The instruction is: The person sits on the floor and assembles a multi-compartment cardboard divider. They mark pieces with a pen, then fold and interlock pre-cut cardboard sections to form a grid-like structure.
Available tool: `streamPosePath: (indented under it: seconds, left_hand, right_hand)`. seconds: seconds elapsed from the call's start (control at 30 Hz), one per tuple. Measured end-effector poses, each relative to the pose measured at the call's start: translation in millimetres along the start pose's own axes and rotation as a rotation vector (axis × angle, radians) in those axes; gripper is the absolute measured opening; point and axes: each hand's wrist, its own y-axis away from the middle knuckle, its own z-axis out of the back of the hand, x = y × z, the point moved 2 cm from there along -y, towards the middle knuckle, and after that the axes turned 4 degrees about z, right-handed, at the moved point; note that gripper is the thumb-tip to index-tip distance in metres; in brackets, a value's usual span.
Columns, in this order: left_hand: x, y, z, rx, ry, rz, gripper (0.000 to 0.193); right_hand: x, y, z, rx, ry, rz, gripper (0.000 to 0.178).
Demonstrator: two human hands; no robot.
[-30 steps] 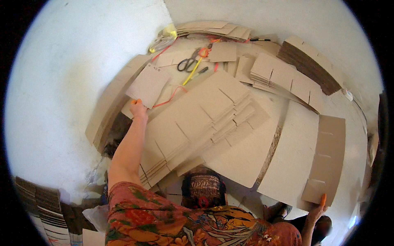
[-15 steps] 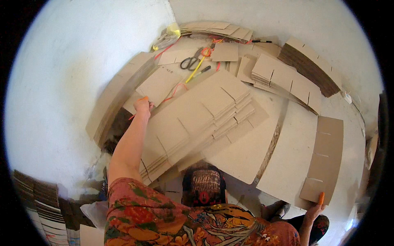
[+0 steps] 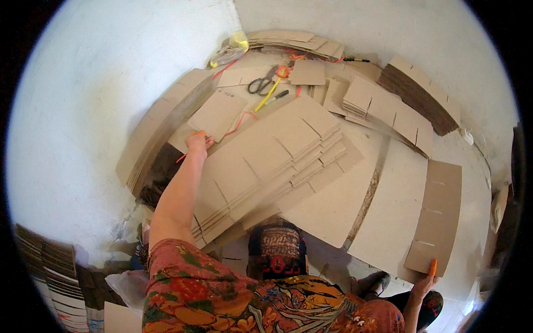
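My left hand [image 3: 199, 143] is curled closed, with orange covering on a finger. It is at the upper left end of a stack of slotted cardboard sheets [image 3: 255, 161], beside a smaller cardboard piece [image 3: 219, 114]. What its fingers hold, if anything, is hidden. Far to the right, my right hand [image 3: 425, 284] grips the near end of a slotted cardboard strip [image 3: 436, 211]. One orange-covered digit lies on top of the strip, and the other fingers are mostly out of sight. The strip lies along the right side of the pale work surface [image 3: 388, 205].
Black-handled scissors [image 3: 259, 85], a yellow tape measure [image 3: 266, 95] and a black marker [image 3: 276, 97] lie at the back. More cardboard stacks [image 3: 386, 108] stand at back right, with another tall cardboard stack [image 3: 161, 127] along the left wall. A dark gap [image 3: 369, 191] splits the surface.
The whole view has shifted slightly. My left hand's fingers have turned a little, while my right hand stays at the strip's near end.
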Motion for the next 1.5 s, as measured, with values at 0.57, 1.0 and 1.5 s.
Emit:
streamPosePath:
  seconds: [0.57, 1.0, 1.5]
  left_hand:
    - [1.2, -5.4, 7.1, 0.023, -0.187, 0.064, 0.012]
    - [1.5, 2.2, -6.7, -0.094, -0.517, -0.728, 0.019]
    - [-2.9, 68.7, -173.3, 0.522, -0.806, -0.959, 0.02]
  right_hand:
    - [35.0, 8.8, -28.3, -0.08, -0.106, -0.15, 0.043]
    - [-4.9, -8.3, 10.9, -0.084, 0.258, 0.049, 0.034]
    - [23.0, 2.6, -14.3, -0.127, -0.059, -0.098, 0.036]
